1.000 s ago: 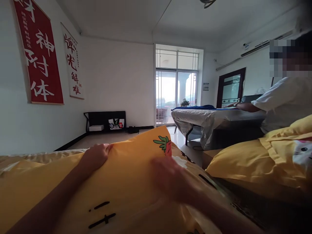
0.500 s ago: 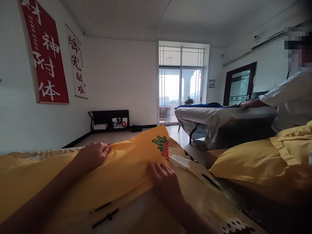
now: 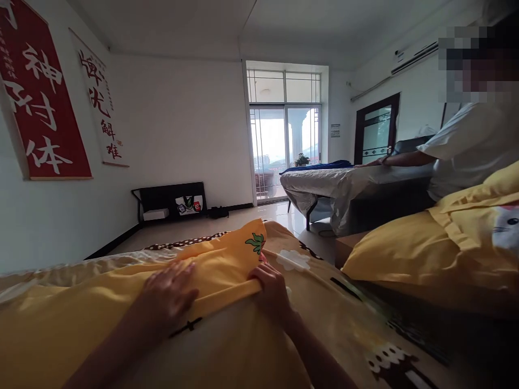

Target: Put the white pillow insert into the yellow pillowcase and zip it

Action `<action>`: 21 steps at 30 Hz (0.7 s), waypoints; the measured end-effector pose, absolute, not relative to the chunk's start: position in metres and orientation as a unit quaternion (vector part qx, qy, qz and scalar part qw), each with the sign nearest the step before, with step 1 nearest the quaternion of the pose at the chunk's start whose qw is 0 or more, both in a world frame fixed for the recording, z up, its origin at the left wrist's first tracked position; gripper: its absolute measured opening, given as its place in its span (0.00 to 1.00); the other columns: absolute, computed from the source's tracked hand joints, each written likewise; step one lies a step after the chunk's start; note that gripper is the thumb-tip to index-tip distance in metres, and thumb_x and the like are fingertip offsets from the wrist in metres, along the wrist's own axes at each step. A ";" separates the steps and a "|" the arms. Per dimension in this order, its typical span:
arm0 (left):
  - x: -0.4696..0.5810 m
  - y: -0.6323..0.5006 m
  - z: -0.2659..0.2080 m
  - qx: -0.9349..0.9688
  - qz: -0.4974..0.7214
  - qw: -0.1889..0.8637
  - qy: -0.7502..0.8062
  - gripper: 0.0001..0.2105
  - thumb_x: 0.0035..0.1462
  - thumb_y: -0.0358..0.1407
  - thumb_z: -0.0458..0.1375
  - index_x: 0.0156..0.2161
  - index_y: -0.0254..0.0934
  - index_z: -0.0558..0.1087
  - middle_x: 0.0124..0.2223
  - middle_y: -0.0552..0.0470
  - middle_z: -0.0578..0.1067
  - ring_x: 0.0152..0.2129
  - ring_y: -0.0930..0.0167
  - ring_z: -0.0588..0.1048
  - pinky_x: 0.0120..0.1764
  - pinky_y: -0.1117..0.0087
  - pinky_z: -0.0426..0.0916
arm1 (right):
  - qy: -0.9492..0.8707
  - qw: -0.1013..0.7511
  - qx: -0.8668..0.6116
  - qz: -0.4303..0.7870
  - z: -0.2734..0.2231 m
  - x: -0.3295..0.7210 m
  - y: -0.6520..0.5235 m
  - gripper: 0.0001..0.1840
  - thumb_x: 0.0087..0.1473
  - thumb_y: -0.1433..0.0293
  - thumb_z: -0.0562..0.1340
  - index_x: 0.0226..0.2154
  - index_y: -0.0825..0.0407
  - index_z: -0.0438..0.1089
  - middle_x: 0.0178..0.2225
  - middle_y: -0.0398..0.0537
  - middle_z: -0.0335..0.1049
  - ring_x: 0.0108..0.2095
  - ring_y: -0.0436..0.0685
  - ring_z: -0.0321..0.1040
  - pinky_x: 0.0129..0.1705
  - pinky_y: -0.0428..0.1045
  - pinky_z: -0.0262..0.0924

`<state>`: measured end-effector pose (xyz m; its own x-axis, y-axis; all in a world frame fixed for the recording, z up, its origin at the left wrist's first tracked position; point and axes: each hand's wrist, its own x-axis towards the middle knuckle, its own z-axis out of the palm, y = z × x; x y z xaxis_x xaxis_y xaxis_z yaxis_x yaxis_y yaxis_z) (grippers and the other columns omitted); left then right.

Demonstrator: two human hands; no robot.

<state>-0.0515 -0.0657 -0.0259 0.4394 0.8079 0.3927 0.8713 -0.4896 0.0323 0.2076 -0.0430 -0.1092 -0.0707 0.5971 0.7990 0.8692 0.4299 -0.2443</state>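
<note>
A yellow cloth with a print of green leaves over a red shape lies across the patterned bedspread. My left hand rests on the yellow cloth with fingers spread, near its folded front edge. At the cloth's right corner, just below the leaf print, my right hand has its fingers curled around the edge. Part of the red print is hidden behind those fingers.
A plump yellow bundle of bedding sits at the right. Behind it, a person in a white top reaches over a plastic-covered table with blue cloth. A black low rack stands by the far wall.
My left hand has come nearer and rightward, from the cloth's far side to its front fold. My right hand's fingers have closed on the edge. The view has turned right.
</note>
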 end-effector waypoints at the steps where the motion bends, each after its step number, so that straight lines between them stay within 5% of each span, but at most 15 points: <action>1: -0.041 -0.075 -0.031 -0.870 -0.173 0.087 -0.453 0.25 0.61 0.49 0.44 0.58 0.41 0.66 0.63 0.47 0.63 0.59 0.59 0.61 0.59 0.52 0.57 | -0.727 0.398 -0.549 -0.110 -0.106 0.208 -0.035 0.15 0.46 0.81 0.51 0.25 0.52 0.71 0.28 0.45 0.72 0.33 0.52 0.65 0.37 0.45 0.52; 5: 0.005 -0.087 -0.070 -0.947 -0.075 0.040 -0.310 0.19 0.64 0.36 0.41 0.52 0.39 0.71 0.61 0.47 0.66 0.57 0.65 0.64 0.60 0.60 0.58 | -0.741 0.256 -0.619 -0.045 -0.097 0.204 0.000 0.12 0.46 0.76 0.54 0.24 0.52 0.74 0.28 0.50 0.74 0.34 0.55 0.68 0.33 0.46 0.53; 10: 0.032 -0.057 -0.122 -0.921 -0.051 -0.017 -0.386 0.29 0.65 0.44 0.39 0.67 0.33 0.50 0.69 0.44 0.47 0.66 0.60 0.46 0.63 0.51 0.47 | -0.728 0.204 -0.654 -0.012 -0.115 0.196 0.022 0.15 0.48 0.76 0.55 0.34 0.57 0.76 0.36 0.59 0.75 0.37 0.60 0.71 0.33 0.48 0.56; 16: 0.036 -0.053 -0.104 -0.937 -0.040 -0.047 -0.344 0.24 0.55 0.44 0.54 0.57 0.42 0.65 0.62 0.46 0.64 0.58 0.57 0.61 0.59 0.48 0.53 | -0.789 0.160 -0.593 -0.010 -0.110 0.193 0.036 0.14 0.41 0.68 0.65 0.34 0.55 0.75 0.34 0.55 0.76 0.33 0.61 0.71 0.31 0.49 0.59; 21: 0.035 -0.035 -0.096 -0.940 -0.082 -0.086 -0.320 0.18 0.63 0.41 0.43 0.51 0.41 0.69 0.52 0.48 0.73 0.50 0.63 0.70 0.56 0.57 0.59 | -0.771 0.214 -0.591 -0.099 -0.113 0.182 0.036 0.09 0.51 0.73 0.59 0.35 0.55 0.73 0.36 0.54 0.74 0.37 0.59 0.70 0.41 0.53 0.58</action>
<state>0.0353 -0.0354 -0.0957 0.7815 0.6160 0.0992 0.5877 -0.7801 0.2148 0.1815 0.0360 -0.1128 -0.2100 0.8694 0.4473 0.9544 0.2816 -0.0994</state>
